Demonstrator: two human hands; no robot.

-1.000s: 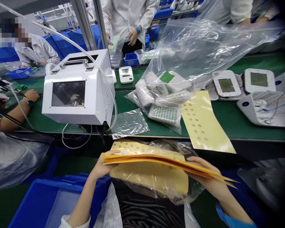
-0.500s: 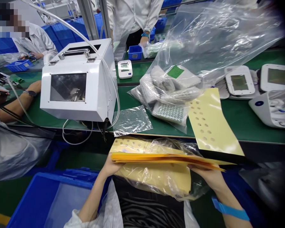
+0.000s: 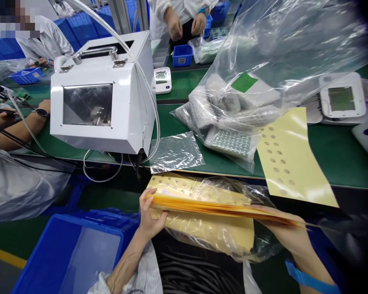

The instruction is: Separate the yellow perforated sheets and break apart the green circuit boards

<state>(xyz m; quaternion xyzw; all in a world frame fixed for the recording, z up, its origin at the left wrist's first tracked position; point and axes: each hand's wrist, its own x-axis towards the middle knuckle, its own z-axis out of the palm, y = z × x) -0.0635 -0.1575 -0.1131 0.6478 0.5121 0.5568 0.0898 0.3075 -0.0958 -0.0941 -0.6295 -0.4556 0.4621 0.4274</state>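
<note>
A thick stack of yellow sheets [image 3: 208,207], seen edge-on, is held level in front of me. My left hand [image 3: 151,218] is closed on its left end, fingers over the top and thumb below. At the other end my right hand [image 3: 290,233] grips the stack, its fingers mostly hidden behind the sheets. Under the stack, across my lap, lies a clear plastic bag [image 3: 202,245] around more yellow sheets [image 3: 233,234]. A single yellow sheet with rows of round spots [image 3: 297,163] hangs over the bench edge to the right.
A white machine with a window [image 3: 135,118] stands on the green bench [image 3: 325,163]. Beside it lie a flat clear bag [image 3: 176,153] and a large bag of parts [image 3: 230,110]. White monitors [image 3: 343,96] sit at right. A blue bin [image 3: 49,249] stands lower left. Co-workers' hands [image 3: 174,26] show beyond.
The view has shifted slightly. My left hand's fingers have come up over the stack's left end. The right end of the stack has tilted lower, with my right hand still on it.
</note>
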